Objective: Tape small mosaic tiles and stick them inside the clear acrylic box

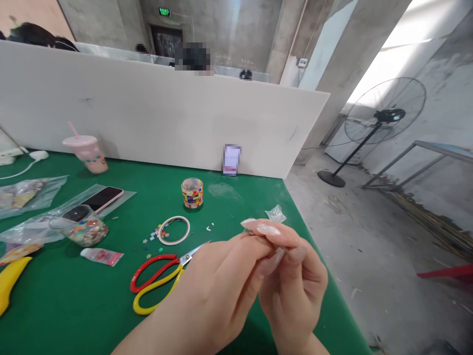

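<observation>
My left hand (221,286) and my right hand (295,281) meet above the right part of the green table, fingertips pinched together. What they hold, if anything, is hidden by the fingers. Beside my left hand lie scissors (162,281) with one red and one yellow handle, their blades partly behind that hand. Farther off is a white ring-shaped roll of tape (173,230), with small coloured square pieces and stars near it. A clear cup with bands of coloured mosaic squares (192,193) stands beyond the roll. A small crumpled clear bag (276,213) lies past my right hand.
Left on the table (92,301) are a cup of coloured pieces (86,231), a small tube (102,256), a phone (99,198), a pink straw cup (86,154) and a yellow object (11,286). A white partition (148,113) borders the back; another phone (231,160) leans there.
</observation>
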`<action>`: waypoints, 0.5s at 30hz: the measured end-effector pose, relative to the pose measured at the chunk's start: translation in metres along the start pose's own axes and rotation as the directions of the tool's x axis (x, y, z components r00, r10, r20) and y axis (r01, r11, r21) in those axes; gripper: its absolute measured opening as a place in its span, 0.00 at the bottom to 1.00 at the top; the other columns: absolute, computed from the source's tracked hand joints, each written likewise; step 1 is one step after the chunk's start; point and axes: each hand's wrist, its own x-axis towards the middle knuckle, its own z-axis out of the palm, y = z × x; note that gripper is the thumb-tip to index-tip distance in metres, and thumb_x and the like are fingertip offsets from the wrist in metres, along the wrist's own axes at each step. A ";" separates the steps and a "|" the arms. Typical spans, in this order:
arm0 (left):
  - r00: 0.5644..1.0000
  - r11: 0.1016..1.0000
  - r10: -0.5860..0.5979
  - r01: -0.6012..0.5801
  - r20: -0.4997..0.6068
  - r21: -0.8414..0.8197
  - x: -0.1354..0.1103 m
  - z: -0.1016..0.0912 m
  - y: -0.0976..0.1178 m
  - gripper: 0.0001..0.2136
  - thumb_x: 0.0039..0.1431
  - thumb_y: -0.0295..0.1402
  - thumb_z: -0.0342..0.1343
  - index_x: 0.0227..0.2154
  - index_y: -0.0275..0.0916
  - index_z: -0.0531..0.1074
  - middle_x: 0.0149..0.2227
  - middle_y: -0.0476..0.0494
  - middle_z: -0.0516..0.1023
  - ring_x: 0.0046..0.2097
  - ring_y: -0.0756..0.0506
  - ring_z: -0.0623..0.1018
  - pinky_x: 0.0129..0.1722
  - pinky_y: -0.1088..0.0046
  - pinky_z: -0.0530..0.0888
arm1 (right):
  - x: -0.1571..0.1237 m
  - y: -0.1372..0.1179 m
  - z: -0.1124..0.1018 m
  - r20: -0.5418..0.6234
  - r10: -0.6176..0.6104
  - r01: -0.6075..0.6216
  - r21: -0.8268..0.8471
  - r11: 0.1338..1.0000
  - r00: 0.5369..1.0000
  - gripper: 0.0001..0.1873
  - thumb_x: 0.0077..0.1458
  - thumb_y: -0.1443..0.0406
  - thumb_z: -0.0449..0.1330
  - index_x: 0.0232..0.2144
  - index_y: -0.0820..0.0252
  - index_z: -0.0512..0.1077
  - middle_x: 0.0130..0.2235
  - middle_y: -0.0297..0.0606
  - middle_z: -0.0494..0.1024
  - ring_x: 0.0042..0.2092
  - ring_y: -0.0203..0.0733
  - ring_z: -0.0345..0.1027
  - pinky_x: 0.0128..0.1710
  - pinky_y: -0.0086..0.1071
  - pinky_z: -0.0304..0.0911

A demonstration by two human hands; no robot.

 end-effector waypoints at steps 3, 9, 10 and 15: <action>1.000 0.999 0.013 -0.013 0.000 0.048 0.003 0.003 -0.001 0.06 0.76 0.30 0.43 0.42 0.43 0.64 0.33 0.54 0.79 0.31 0.51 0.79 0.30 0.77 0.72 | -0.001 0.001 -0.001 0.008 -0.057 0.057 -0.001 0.998 0.998 0.15 0.73 0.64 0.52 0.49 0.50 0.79 0.48 0.30 0.84 0.51 0.36 0.79 0.52 0.32 0.77; 0.984 0.991 0.119 -0.109 -0.131 0.084 0.003 0.017 -0.005 0.10 0.77 0.31 0.38 0.40 0.42 0.63 0.26 0.52 0.77 0.26 0.51 0.77 0.26 0.76 0.71 | -0.001 0.002 0.002 -0.027 -0.149 0.147 -0.075 0.986 0.988 0.15 0.73 0.64 0.52 0.49 0.52 0.79 0.45 0.31 0.85 0.48 0.37 0.80 0.48 0.33 0.78; 0.979 0.989 0.124 -0.110 -0.162 0.095 0.002 0.020 -0.004 0.10 0.76 0.32 0.38 0.41 0.42 0.64 0.26 0.52 0.77 0.25 0.50 0.77 0.25 0.75 0.72 | -0.001 0.002 0.003 -0.033 -0.150 0.147 -0.080 0.986 0.988 0.15 0.73 0.64 0.52 0.49 0.52 0.79 0.44 0.32 0.85 0.47 0.38 0.81 0.46 0.34 0.79; 0.972 0.996 0.092 -0.093 -0.217 0.006 -0.002 0.028 -0.003 0.11 0.75 0.31 0.39 0.46 0.43 0.68 0.32 0.47 0.82 0.30 0.47 0.81 0.30 0.74 0.77 | -0.001 -0.002 0.005 -0.068 -0.164 0.156 -0.119 0.981 0.984 0.15 0.73 0.62 0.52 0.48 0.49 0.79 0.40 0.35 0.86 0.42 0.42 0.82 0.41 0.39 0.81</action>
